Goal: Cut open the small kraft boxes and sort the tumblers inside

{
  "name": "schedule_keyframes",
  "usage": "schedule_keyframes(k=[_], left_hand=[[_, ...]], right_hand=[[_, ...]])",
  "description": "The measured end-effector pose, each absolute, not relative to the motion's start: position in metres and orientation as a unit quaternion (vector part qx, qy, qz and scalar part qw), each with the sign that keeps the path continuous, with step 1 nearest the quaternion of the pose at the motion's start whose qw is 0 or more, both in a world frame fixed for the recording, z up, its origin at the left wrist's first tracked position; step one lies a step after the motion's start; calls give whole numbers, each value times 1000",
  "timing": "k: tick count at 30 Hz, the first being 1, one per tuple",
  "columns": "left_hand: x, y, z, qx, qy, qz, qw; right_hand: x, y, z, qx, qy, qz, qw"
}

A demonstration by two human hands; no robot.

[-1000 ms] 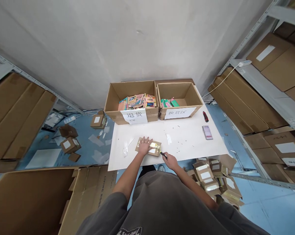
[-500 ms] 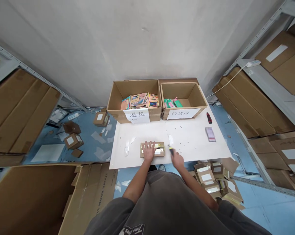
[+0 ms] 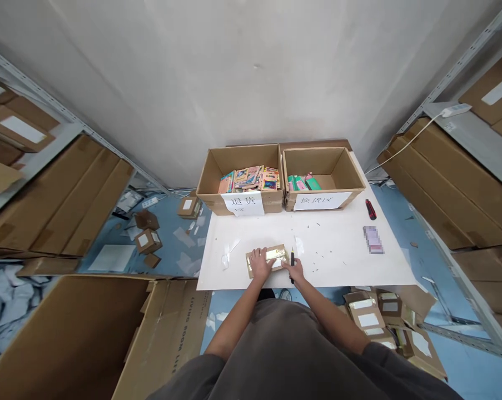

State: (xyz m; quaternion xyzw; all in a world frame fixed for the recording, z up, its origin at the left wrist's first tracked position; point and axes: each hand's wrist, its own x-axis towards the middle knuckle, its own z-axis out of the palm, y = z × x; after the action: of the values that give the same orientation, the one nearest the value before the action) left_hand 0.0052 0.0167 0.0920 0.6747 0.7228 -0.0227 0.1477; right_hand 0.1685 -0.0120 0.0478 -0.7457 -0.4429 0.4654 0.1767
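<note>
A small flat cardboard box (image 3: pixel 277 253) with shiny tape and a white label lies slightly turned near the front of the white table (image 3: pixel 251 228). My left hand (image 3: pixel 261 265) rests on its left part, fingers stretched out over the top. Beside the box's right end, my right hand (image 3: pixel 294 270) is closed around a slim black utility knife (image 3: pixel 292 258), its yellow-tipped end pointing away from me. Fingers of the right hand also reach to the box's right edge; whether they press on it I cannot tell.
At the table's back stand two open cartons: one with colourful packs (image 3: pixel 251 178), one with green and pink packs (image 3: pixel 311 182). A red-black cutter (image 3: pixel 371 209) and a pixelated purple item (image 3: pixel 373 240) lie right. Tape scraps (image 3: pixel 228 255) lie left. Small boxes (image 3: pixel 367 319) are piled below right.
The right hand has come in to the box's right end with the knife, now upright in view. The box has turned slightly under the left hand. The whole view has shifted.
</note>
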Motion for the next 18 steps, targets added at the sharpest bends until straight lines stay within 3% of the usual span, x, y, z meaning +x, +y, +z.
schedule_keyframes(k=[7,10,13,18], left_hand=[[14,-7,101,666,694,-104,252],[13,-6,99,705,666,-72,234],[0,3,96,817,538,-57,201],[-19,21,90,910,357,-107,179]], right_hand=[[173,72,64,-789,-379,420,237],[179,81,71,-778,-370,428,275],[196,56,63,-765,-379,418,312],[207,-27,27,-758,-376,453,281]])
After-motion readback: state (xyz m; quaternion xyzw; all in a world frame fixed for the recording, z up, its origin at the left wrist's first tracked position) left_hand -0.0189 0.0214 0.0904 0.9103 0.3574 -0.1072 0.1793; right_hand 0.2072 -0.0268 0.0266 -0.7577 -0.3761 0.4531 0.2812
